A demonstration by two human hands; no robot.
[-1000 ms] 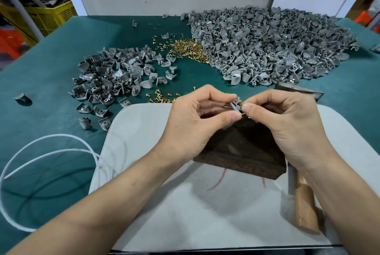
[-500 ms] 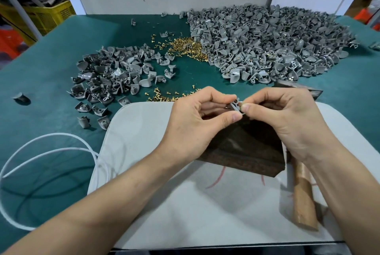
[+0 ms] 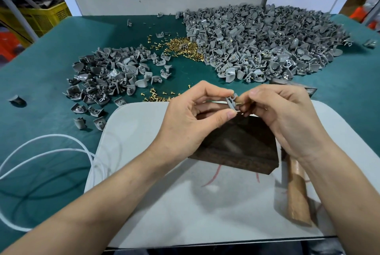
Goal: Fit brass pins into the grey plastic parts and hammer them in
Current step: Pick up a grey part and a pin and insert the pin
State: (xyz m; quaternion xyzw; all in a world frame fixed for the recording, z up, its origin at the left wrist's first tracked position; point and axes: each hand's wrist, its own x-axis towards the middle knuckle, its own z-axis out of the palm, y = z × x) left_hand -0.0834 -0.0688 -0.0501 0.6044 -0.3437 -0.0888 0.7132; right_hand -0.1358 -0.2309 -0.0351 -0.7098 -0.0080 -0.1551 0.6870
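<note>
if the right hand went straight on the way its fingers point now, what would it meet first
Most likely the grey plastic part pinched in the left hand: the right hand points its brass pin at it. Depth is unclear from one view.

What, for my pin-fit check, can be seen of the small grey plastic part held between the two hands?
The small grey plastic part is matte moulded plastic, with a round tubular eye at its top and a flat web below. It is held roughly upright above the dark wooden block. The left hand pinches it between thumb and forefinger; the right hand holds a small brass pin against its right side. How deep the pin sits cannot be told.
</note>
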